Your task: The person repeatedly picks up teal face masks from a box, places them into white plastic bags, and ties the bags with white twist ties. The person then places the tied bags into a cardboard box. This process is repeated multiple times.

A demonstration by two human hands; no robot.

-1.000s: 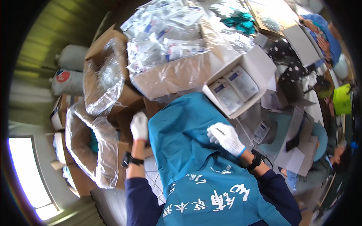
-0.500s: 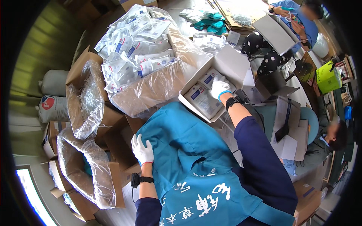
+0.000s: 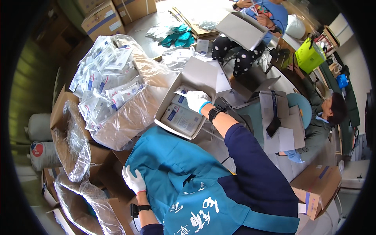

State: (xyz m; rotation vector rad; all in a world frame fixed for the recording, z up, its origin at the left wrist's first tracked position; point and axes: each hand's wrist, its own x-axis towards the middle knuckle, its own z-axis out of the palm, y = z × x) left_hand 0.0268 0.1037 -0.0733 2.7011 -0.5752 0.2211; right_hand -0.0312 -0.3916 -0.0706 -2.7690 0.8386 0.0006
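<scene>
My right hand (image 3: 197, 101), in a white glove with a blue cuff, reaches into an open white carton (image 3: 181, 132). One finger stretches out over the flat packets (image 3: 181, 117) inside, and I see no packet lifted in it. The packets are clear with blue and white labels, lying in two stacks; my hand partly covers the farther one. My left hand (image 3: 134, 179), also white-gloved, rests at the left edge of my teal apron (image 3: 176, 156) with its fingers apart, holding nothing.
Left of the carton, a plastic-lined box (image 3: 121, 121) is heaped with similar packets (image 3: 105, 78). Lined boxes (image 3: 72, 137) stand by my left arm. Teal gloves (image 3: 178, 36) lie beyond. One person (image 3: 274, 15) sits at the far right, another (image 3: 319, 131) nearer right, beside folded cartons (image 3: 270, 117).
The view has swung right, so the scene sits farther left. My right hand remains in the carton over the packets, and my left hand stays on the apron's edge.
</scene>
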